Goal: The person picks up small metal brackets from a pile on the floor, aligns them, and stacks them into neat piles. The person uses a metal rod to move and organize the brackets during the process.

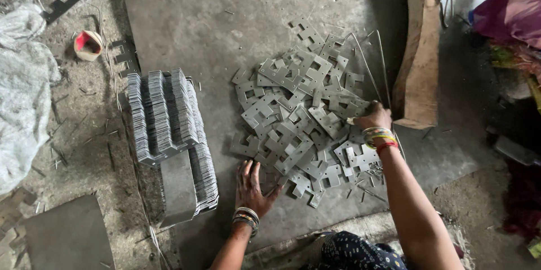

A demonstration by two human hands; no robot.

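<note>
Looking down from the head camera, I saw a grey metal sheet lying on the dirt floor, and it carried all the work. A loose pile of flat metal plates lay near the right edge of that sheet. Each plate was thin, grey and dull, with square notches cut into it, so it looked a bit like a puzzle piece. They lay every which way, one over the other.

The left hand was pressed flat on the sheet near its front edge, fingers spread wide, touching the near side of the pile. I judged it sat that way to hold the plates in and steady the body. The right hand was at the far right side of the pile with its fingers curled down on the plates. I could not tell if it pinched one. Bangles ringed that wrist.

At the left edge of the sheet stood neat stacks of plates, packed on edge in tight rows, likely so they stayed tidy. A wooden plank leaned just past the right edge. A small red and white cup sat on the dirt, well apart.
</note>
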